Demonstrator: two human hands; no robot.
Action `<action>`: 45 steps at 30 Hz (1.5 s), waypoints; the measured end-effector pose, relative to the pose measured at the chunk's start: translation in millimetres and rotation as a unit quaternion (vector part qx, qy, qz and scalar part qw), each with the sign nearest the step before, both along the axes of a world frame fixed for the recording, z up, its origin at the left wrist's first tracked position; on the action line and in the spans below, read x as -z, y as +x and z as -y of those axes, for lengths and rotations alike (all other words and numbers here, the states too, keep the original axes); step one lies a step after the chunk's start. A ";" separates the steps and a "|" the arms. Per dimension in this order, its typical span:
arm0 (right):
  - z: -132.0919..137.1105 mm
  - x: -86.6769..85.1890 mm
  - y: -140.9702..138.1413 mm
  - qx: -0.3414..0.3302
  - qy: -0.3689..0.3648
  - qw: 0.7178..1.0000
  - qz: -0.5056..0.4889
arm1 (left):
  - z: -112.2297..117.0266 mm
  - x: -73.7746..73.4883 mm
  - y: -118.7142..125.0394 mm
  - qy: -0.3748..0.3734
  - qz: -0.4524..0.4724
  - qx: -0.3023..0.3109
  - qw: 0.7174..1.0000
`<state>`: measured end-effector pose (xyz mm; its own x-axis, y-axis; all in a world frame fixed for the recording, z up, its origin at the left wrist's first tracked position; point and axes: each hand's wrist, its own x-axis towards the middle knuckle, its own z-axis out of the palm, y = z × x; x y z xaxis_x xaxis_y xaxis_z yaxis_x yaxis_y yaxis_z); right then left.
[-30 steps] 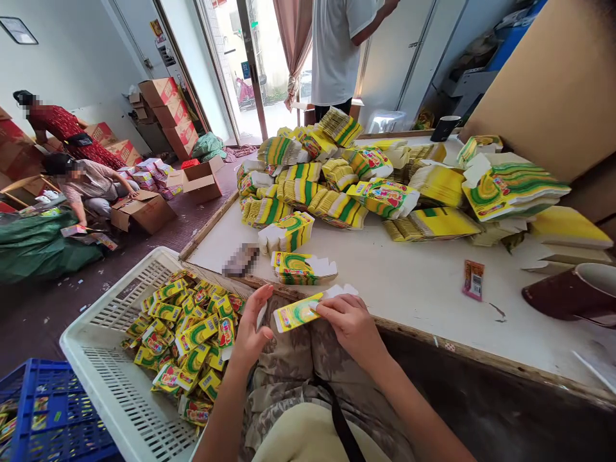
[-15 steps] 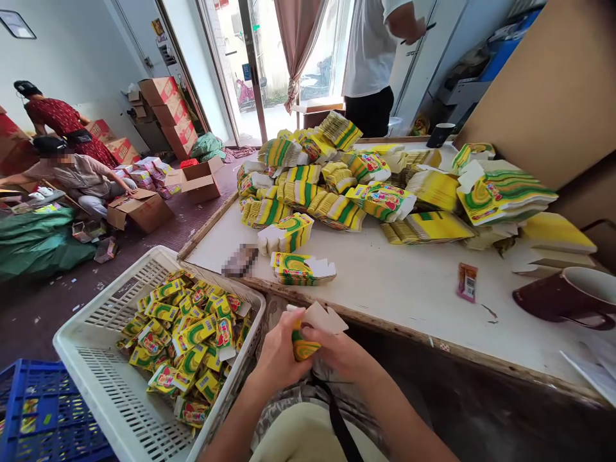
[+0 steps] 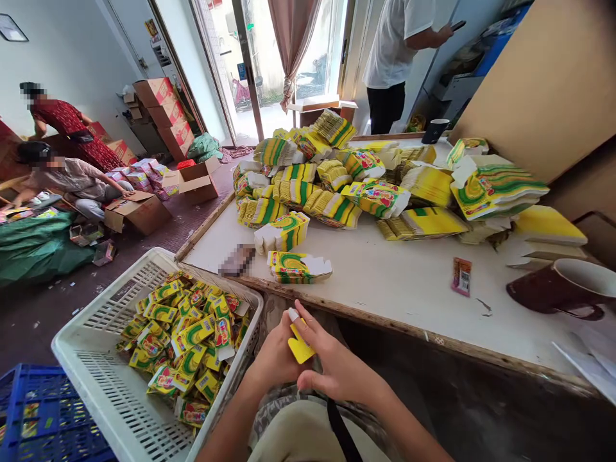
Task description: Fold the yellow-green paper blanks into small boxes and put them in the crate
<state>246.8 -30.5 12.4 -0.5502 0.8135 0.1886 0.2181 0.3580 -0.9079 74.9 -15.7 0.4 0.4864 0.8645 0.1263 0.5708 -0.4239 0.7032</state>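
In front of my lap, my left hand (image 3: 274, 354) is closed around a small yellow carton (image 3: 301, 350), most of it hidden by the fingers. My right hand (image 3: 333, 360) lies over the carton's top with its fingers stretched out and its thumb apart, touching the carton. One fingertip wears a white covering. Beyond the hands, a short bundle of flat cartons (image 3: 293, 266) lies near the table edge, with another bundle (image 3: 283, 232) just behind it. To the left, a white plastic basket (image 3: 81, 359) holds many yellow-green folded cartons (image 3: 192, 343).
Stacked flat cartons (image 3: 298, 183) heap across the white table (image 3: 409, 282). A dark mug (image 3: 543, 287) and a small sachet (image 3: 461, 276) are on the right. A blue crate (image 3: 48, 410) sits lower left. Several people are further back; one in a white shirt (image 3: 392, 51) stands behind the table.
My right hand has gone from gripping the carton to lying over it with straightened fingers. The carton's white flaps no longer show. The person in white has shifted right.
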 end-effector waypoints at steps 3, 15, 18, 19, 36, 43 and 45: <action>-0.4 9.1 -6.8 0.039 0.026 0.999 -0.006 | -2.6 0.5 1.0 0.005 0.032 -0.034 0.999; -24.9 41.6 -7.4 0.105 0.122 0.987 -0.008 | -11.0 -0.7 -7.7 -0.210 0.343 -0.236 0.885; -20.9 42.0 -14.9 0.108 0.077 0.991 -0.012 | -6.6 4.1 0.3 -0.208 0.326 -0.218 0.896; -21.5 43.8 -16.2 0.124 0.056 0.991 -0.020 | -4.5 7.5 2.4 -0.198 0.307 -0.216 0.906; -36.9 34.4 -2.7 0.279 -0.241 0.891 -0.265 | -3.9 6.2 0.3 -0.240 0.355 -0.263 0.864; -29.8 33.3 -8.1 0.220 -0.145 0.937 -0.230 | -8.5 6.4 -3.4 -0.178 0.328 -0.292 0.881; -26.9 32.4 -7.5 0.203 -0.082 0.958 -0.187 | -8.6 8.7 -4.7 -0.178 0.318 -0.303 0.881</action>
